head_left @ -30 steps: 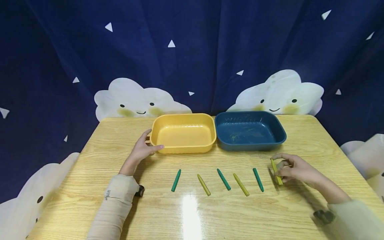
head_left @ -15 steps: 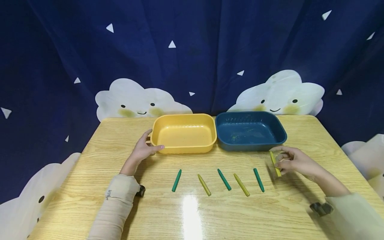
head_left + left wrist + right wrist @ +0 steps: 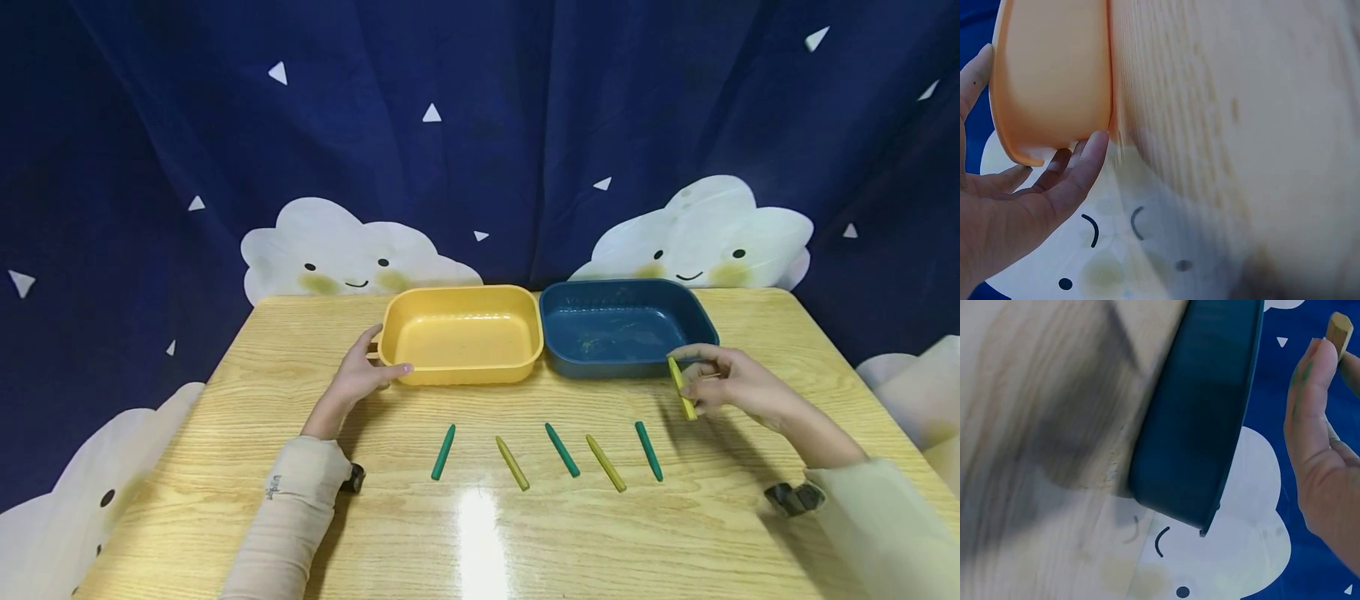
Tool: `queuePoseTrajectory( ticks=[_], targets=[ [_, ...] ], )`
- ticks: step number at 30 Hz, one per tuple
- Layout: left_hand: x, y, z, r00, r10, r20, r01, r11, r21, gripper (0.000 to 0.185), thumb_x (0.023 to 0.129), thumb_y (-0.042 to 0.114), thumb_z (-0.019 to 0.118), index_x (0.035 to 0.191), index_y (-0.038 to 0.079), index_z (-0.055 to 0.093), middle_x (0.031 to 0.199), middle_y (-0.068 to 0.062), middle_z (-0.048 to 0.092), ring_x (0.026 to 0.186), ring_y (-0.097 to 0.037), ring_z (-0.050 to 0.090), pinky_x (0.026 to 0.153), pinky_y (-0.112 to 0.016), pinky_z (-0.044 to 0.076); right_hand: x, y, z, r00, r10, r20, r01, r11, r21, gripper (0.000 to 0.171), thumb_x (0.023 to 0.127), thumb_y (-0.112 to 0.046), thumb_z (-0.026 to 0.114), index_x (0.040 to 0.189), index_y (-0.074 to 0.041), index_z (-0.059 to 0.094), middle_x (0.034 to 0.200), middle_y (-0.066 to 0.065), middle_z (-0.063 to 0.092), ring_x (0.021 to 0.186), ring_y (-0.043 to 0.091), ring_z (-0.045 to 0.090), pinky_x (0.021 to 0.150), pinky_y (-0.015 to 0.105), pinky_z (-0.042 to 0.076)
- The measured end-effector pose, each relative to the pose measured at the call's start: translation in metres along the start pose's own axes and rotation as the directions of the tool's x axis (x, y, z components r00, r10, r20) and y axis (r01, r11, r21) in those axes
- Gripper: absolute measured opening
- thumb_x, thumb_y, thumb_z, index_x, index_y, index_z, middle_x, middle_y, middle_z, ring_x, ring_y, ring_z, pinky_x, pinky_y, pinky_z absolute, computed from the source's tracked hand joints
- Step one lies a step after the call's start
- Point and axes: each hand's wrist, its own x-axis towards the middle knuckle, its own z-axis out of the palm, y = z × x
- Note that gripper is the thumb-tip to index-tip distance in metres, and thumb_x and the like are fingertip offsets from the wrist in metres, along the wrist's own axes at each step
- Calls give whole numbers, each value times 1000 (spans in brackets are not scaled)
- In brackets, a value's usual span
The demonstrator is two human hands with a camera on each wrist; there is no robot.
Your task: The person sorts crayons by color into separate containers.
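A yellow crayon (image 3: 682,388) is pinched between the thumb and fingers of my right hand (image 3: 738,387), raised above the table by the blue tray's (image 3: 626,367) front right corner. In the right wrist view only one end of that crayon (image 3: 1339,332) shows past the fingers. My left hand (image 3: 356,372) holds the left end of the yellow tray (image 3: 465,375), its thumb along the front wall and its fingers at the handle end. The left wrist view shows those fingers (image 3: 1082,172) against the tray's wall. Both trays stand side by side with nothing in them.
Apart on the table (image 3: 390,533), in front of the trays, lie three green crayons (image 3: 443,452), (image 3: 562,450), (image 3: 648,451) and two yellow crayons (image 3: 512,463), (image 3: 605,462). A dark blue curtain (image 3: 495,150) with clouds hangs behind the table.
My right hand has moved away from me and slightly left with the yellow crayon, closer to the blue tray. The left hand and both trays stay where they were.
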Motion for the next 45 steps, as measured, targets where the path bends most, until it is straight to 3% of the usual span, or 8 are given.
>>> queuePoseTrajectory(
  ticks=[6,15,34,45],
  targets=[
    [0,0,0,1000,-4,-5,4,1000,0,97,75,16,75,147,11,10,130,-22,36,92,-26,51,70,-35,51,10,-8,0,1000,3,-4,-3,1000,6,39,88,-2,57,124,-5,42,86,10,57,69,24,60,59,44,53],
    [0,0,1,1000,-13,2,14,1000,-3,97,75,17,75,147,12,10,133,-22,35,91,-25,51,74,-41,50,25,-21,1,1000,-9,1,9,999,31,49,88,-1,56,130,9,33,87,9,57,69,24,61,59,41,54],
    [-2,1,1,1000,4,-1,-4,1000,10,97,75,18,75,147,10,10,129,-22,37,92,-26,51,73,-40,51,58,-43,0,1000,-8,-2,8,998,64,52,89,-7,58,132,4,32,88,6,58,71,20,61,64,40,54],
    [0,-2,0,1000,6,-6,-6,1000,4,97,75,18,75,147,10,11,128,-23,38,92,-27,51,73,-41,51,74,-62,-1,999,-30,37,26,994,107,56,89,-3,57,134,9,27,87,8,59,70,20,60,64,38,54]
  ],
)
